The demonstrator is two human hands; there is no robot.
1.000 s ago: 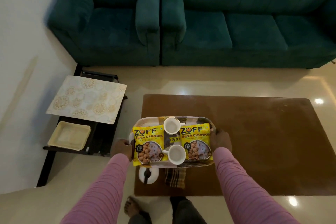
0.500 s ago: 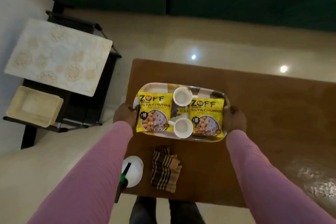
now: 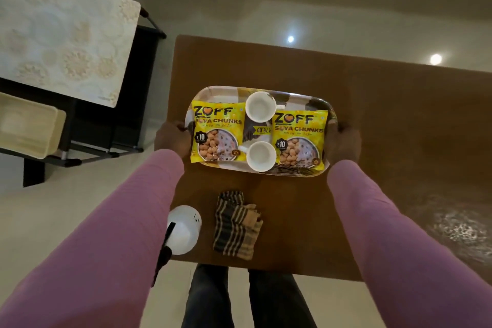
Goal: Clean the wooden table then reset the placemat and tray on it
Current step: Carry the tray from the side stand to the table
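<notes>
Nearest you, at the bottom centre of the frame, the white spray bottle (image 3: 183,230) stands on the near corner of the wooden table (image 3: 386,120), with the checked cloth (image 3: 235,226) crumpled just beside it on its right. Both lie between your sleeves and well short of your hands.

Further out, mid-frame, you have the tray (image 3: 218,90) by its two short ends. Your left hand (image 3: 171,140) curls round the left end and your right hand (image 3: 344,141) grips the right end, thumb over the rim. The tray's long axis runs left to right across the frame, along the table's length, so your hands bracket it evenly. It sits over the table's left half; you cannot tell from here whether it rests on the wood or hangs just above. On it two yellow packets (image 3: 217,136) flank two white cups (image 3: 260,106), all loose, so keep it level.

Farthest, in the upper left of the frame, the placemat (image 3: 64,34) lies flat on the black rack (image 3: 127,120), off the table and well apart from the tray. It lies up and left of your left hand, the nearer one. By my reading the mat should go down first, so the tray must be parked or freed before that hand can reach.
</notes>
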